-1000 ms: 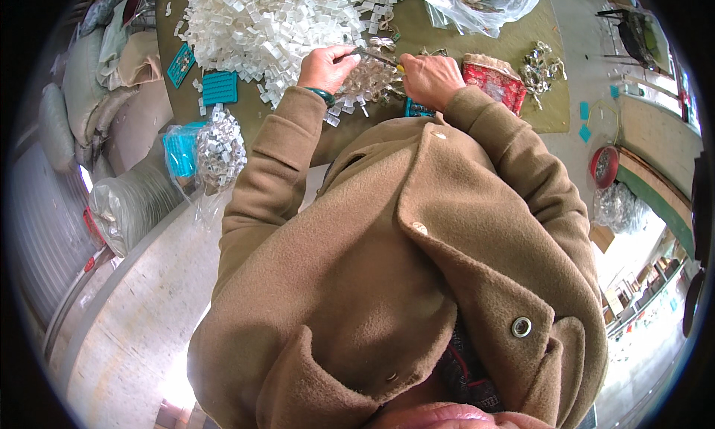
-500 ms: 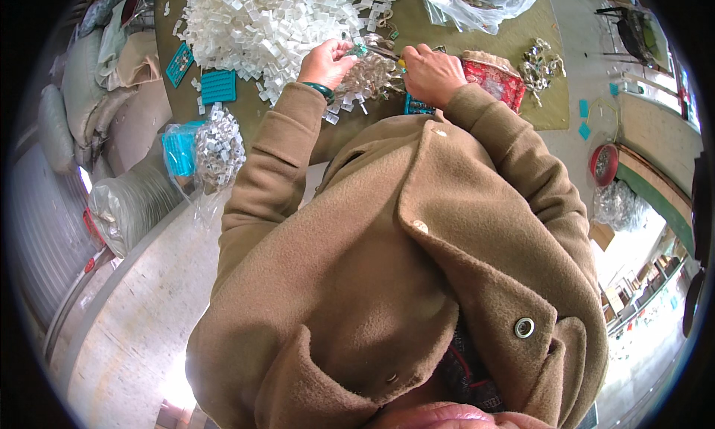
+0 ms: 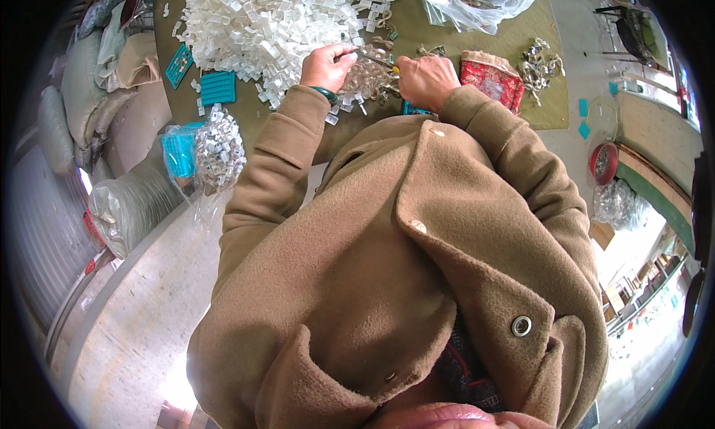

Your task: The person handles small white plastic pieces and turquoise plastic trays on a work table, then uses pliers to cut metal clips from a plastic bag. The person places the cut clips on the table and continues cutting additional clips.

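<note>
My left hand (image 3: pixel 325 67), with a dark bangle at the wrist, is closed in a pinch at the tip of a slim metal tool (image 3: pixel 376 59). Anything small between those fingertips is too tiny to make out. My right hand (image 3: pixel 428 79) is wrapped round the tool's other end, where a bit of yellow shows; its exact kind is unclear. Beneath the tool lies a heap of clear and brownish small parts (image 3: pixel 370 80). Just beyond my left hand rises a large pile of translucent white plastic pieces (image 3: pixel 272 34). A teal tray (image 3: pixel 414 109) is partly hidden under my right hand.
Two teal trays, one flat (image 3: pixel 218 88) and one tilted (image 3: pixel 179 65), lie at the table's left. Right of my hand sit a red patterned pouch (image 3: pixel 491 83) and a cluster of metal-looking parts (image 3: pixel 541 68). A clear bag (image 3: pixel 477 8) stands behind. Bagged pieces (image 3: pixel 218 153) hang at the left edge.
The small green piece at my left fingertips is no longer seen there. My right hand has shifted slightly left, and the tool now reaches to the left fingers.
</note>
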Available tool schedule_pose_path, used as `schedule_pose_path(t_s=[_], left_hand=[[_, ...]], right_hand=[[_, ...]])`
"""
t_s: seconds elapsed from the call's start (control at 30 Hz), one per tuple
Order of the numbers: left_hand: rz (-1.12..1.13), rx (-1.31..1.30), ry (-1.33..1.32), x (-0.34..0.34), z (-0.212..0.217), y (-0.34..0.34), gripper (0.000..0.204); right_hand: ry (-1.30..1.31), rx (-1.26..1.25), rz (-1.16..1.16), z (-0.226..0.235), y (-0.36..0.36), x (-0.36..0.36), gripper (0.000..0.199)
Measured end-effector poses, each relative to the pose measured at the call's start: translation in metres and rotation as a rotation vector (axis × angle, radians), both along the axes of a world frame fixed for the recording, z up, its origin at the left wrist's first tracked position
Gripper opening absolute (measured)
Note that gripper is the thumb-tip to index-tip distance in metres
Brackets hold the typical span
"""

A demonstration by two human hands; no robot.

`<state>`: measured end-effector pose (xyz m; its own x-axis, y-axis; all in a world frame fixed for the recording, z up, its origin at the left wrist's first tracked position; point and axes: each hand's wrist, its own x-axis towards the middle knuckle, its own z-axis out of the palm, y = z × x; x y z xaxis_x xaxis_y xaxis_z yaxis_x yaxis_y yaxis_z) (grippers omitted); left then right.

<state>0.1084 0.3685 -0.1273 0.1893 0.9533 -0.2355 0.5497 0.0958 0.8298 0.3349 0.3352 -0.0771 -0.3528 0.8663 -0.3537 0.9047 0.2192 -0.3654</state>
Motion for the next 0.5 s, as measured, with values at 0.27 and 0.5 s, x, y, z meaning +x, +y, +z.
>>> schedule_pose_path(t_s=[0.27,0.5], left_hand=[[-0.019,-0.022,0.051,0.002,-0.007,0.003,0.025],[0.018,-0.106,-0.085,-0.008,-0.014,0.008,0.028]], right_hand=[[-0.118,0.040,-0.053,-0.007,-0.002,0.005,0.022],[-0.034,0.030,-0.046,0.002,0.000,0.004,0.025]])
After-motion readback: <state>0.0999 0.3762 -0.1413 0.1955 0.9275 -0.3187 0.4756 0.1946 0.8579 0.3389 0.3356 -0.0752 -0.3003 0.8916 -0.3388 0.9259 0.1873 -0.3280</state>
